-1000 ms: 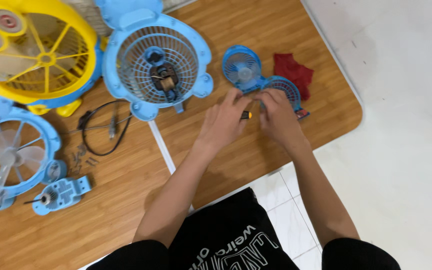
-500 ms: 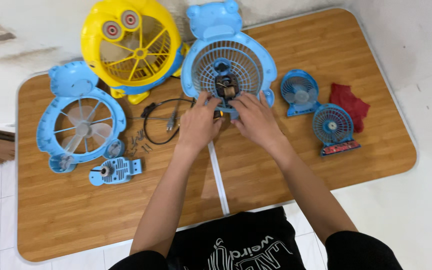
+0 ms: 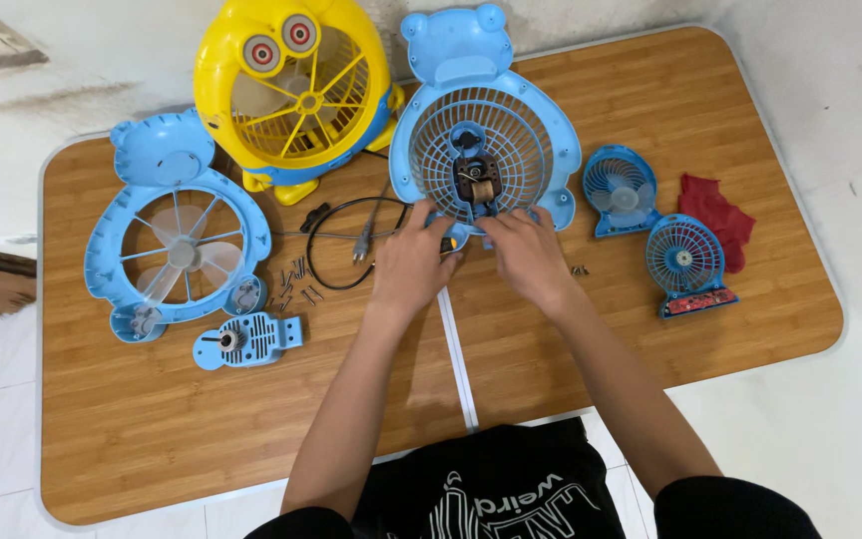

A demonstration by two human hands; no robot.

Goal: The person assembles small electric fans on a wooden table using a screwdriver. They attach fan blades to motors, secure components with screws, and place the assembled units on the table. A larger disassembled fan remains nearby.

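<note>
A blue bear-shaped fan rear housing (image 3: 541,150) lies flat at the top middle of the table, its grille up and a small motor (image 3: 477,184) exposed at the centre. My left hand (image 3: 411,262) rests at the housing's lower left edge, its fingers curled around a small yellow-and-black part (image 3: 447,243). My right hand (image 3: 526,255) touches the housing's bottom edge, fingers bent on the rim. What the fingertips grip is partly hidden.
A yellow fan (image 3: 296,90) stands at the top. A blue front housing with clear blades (image 3: 180,245), a blue motor cover (image 3: 248,340), loose screws (image 3: 294,281) and a black cable (image 3: 346,240) lie left. Two small blue fans (image 3: 619,190) (image 3: 687,262) and a red cloth (image 3: 718,215) lie right.
Both hands have moved from the small fans at the right to the bear-shaped housing, and now rest a little lower on its bottom edge. The view has shifted and widened over the table.
</note>
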